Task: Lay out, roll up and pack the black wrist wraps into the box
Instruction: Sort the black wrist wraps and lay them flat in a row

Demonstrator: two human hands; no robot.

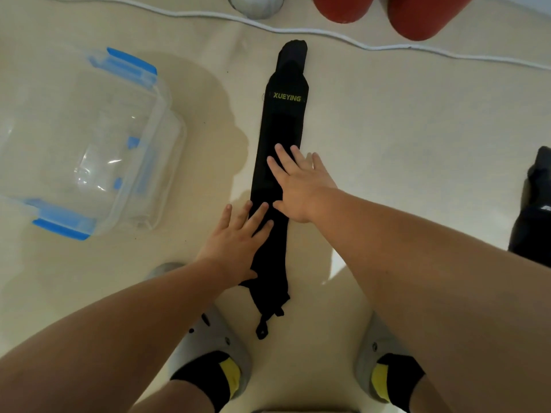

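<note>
The pale floor is spreading out under everything. Well to the left of the fingertips, a clear box with blue clips is sitting on it. A black wrist wrap is lying flat and straight. It is running from between the person's grey shoes, under both hands, and on past the fingertips to its narrow far end. Its yellow "XUEYING" lettering is showing beyond the right fingers.

The right hand is pressing on the wrap's middle with fingers straight and slightly spread. Just behind it, the left hand is pressing on the nearer stretch. Its fingers are also straight and a little spread, and they are crossing the wrap's left edge.

A second black wrap is lying well to the right of the right fingers, at the frame's edge. A white cable is trailing across the floor beyond all the fingertips.
</note>
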